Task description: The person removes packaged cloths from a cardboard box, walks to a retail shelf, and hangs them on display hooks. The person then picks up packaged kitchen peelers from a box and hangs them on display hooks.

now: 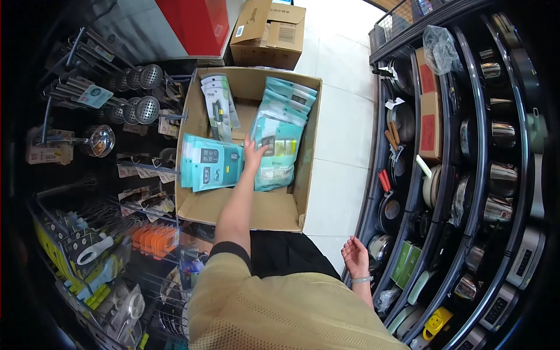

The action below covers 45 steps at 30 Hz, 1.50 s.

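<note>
An open cardboard box (245, 216) holds several flat teal packages. My left hand (254, 154) reaches into it, its fingers on the left edge of the teal packages (284, 140) stacked at the right side; whether it grips one is unclear. Another group of teal packages (211, 163) lies at the box's lower left, beside my wrist. White and grey packages (217, 108) lean in the upper left corner. My right hand (355, 255) is outside the box, at the lower right near the shelf, palm up with fingers loosely curled and nothing in it.
Hanging ladles and skimmers (147, 109) jut from the rack on the left, close to the box. Orange packs (155, 240) hang lower down. Shelves of pans (392, 213) line the right side. A smaller carton (268, 49) stands beyond the box on the tiled floor (338, 140).
</note>
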Available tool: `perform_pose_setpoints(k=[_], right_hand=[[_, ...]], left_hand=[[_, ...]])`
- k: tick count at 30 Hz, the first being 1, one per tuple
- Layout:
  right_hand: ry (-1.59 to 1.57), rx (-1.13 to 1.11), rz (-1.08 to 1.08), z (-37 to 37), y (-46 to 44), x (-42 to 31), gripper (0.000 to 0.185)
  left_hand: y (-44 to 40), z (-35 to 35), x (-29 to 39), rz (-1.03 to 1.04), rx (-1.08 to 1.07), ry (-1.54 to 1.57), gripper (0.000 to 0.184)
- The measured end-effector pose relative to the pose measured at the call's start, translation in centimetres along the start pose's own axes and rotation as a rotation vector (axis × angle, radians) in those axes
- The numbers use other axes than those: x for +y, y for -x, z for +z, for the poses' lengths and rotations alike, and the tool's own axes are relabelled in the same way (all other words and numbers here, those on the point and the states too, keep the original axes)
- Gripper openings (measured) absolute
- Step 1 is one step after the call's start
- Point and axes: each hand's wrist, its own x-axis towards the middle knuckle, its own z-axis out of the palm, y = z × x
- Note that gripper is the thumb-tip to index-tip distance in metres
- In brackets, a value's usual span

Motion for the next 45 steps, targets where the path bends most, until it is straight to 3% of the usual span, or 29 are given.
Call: perform_pose_setpoints(k=[6,9,13,16,19,26,29,32,35,38,41,45], right_hand=[[-0.025,0.003,-0.004,0.0,0.0,0.0,0.009],[-0.055,0.012,-0.004,0.2,-0.1,-0.1,0.008],[-0.063,-0.004,-0.008,0.2,-0.3,0.2,0.009],[-0.061,-0.016,-0.007,0.1,-0.6,0.4,0.01],[-0.061,-0.017,0.0,-0.3,-0.6,0.5,0.011],[-0.037,0.0,-0.022,0.2,0.0,0.9,0.011],[-0.037,-0.009,-0.026,0.5,-0.3,1.0,0.011],[-0.026,-0.011,-0.024,1.0,-0.3,0.9,0.011],[-0.017,-0.016,-0.021,2.0,-0.5,1.0,0.011],[0.002,-0.032,-0.013,2.7,-0.9,1.2,0.012],[0.041,-0.05,-0.012,3.2,-1.1,1.2,0.013],[0.147,-0.134,-0.05,4.8,-1.1,0.3,0.014]], left_hand=[[-0.1,1.7,2.4,0.053,0.091,-0.251,0.049],[2.0,1.8,3.6,-0.201,0.077,-0.122,0.047],[2.6,0.3,1.8,-0.402,-0.241,0.032,0.049],[1.2,-0.1,0.4,-0.244,-0.195,0.024,0.052],[-1.7,-0.9,1.7,-0.019,-0.17,-0.206,0.054],[-4.5,0.5,0.9,0.082,-0.155,-0.133,0.059],[-1.5,1.0,3.1,0.086,-0.057,-0.543,0.075],[1.5,1.1,4.4,-0.228,-0.069,-0.098,0.067],[3.5,0.7,4.2,-0.032,-0.06,-0.112,0.057],[3.3,0.7,0.7,-0.076,-0.187,0.038,0.049],[3.3,-0.9,6.7,-0.214,-0.204,0.116,0.032],[4.0,-2.3,8.4,-0.146,-0.074,0.097,0.031]])
